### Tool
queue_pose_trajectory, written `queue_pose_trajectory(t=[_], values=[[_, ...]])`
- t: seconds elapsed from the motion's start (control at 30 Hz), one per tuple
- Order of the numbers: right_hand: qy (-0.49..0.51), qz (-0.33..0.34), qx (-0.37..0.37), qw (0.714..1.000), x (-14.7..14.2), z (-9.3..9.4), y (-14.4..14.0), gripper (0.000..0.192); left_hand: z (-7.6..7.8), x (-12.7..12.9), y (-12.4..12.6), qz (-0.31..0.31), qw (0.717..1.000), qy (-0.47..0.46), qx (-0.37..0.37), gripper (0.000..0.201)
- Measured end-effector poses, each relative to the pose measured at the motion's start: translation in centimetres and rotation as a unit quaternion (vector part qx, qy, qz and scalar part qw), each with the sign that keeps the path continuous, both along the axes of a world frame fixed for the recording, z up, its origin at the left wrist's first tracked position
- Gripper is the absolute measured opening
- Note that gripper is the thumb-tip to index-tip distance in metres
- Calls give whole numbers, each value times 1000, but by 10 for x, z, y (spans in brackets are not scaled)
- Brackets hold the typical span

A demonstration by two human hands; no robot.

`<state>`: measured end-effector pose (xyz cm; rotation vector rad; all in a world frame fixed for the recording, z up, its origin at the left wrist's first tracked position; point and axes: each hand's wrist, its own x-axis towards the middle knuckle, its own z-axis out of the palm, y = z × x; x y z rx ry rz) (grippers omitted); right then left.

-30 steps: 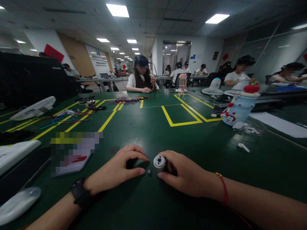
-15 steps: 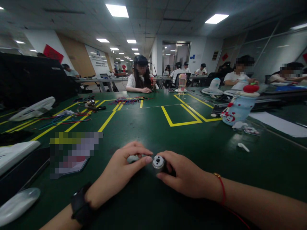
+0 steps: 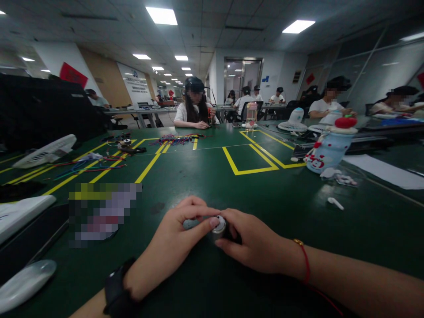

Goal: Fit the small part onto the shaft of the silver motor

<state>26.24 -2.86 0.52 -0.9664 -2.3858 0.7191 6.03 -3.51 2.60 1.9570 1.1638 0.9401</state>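
Observation:
A short silvery metal cylinder (image 3: pixel 219 226), like a small motor, stands upright over the green table. My right hand (image 3: pixel 247 236) grips it from the right, fingers behind and thumb in front. From the left, my left hand (image 3: pixel 180 227) reaches over its top face, with thumb and forefinger brought together at the rim. The thumb covers part of the holed top. Whatever lies between those fingertips, if anything, is too small to make out. A black watch (image 3: pixel 121 287) is on the left wrist and a red cord (image 3: pixel 307 260) on the right.
Left of my hands lie a blurred-out flat item (image 3: pixel 106 216), a white computer mouse (image 3: pixel 28 285) and a white fan (image 3: pixel 48 151). Coloured wires (image 3: pixel 175 139) lie farther back. To the right are a blue bottle (image 3: pixel 329 150) and a white earbud (image 3: pixel 335 203). A person (image 3: pixel 195 106) sits opposite.
My left hand has moved slightly right, and its thumb and forefinger now sit over the cylinder's top instead of beside it. The right hand and cylinder stay nearly still.

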Motion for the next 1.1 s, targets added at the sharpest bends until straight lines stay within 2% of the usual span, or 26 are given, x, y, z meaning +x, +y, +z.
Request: queue_pose_trajectory(t=[0.17, 0.3, 0.5, 0.67, 0.93, 1.1], values=[[-6, -4, -13, 1000, 0, 0, 0, 33, 0, 1, -1, -28, 999, 25, -37, 21], [-7, -5, -9, 1000, 0, 2, 0, 28, -2, -4, 1, -41, 997, 32, -51, 28], [-3, -6, -34, 999, 2, 4, -1, 31, -10, -28, 18, 45, 993, 73, -84, 31], [-2, -4, -41, 999, 2, 6, -1, 34, -14, -46, 31, 76, 990, 76, -88, 31], [-10, -8, -38, 999, 2, 5, -1, 31, -14, -39, 26, 0, 993, 111, -39, 19], [-5, -7, -37, 999, 2, 4, -1, 31, -11, -31, 13, -75, 984, 150, -54, 10]])
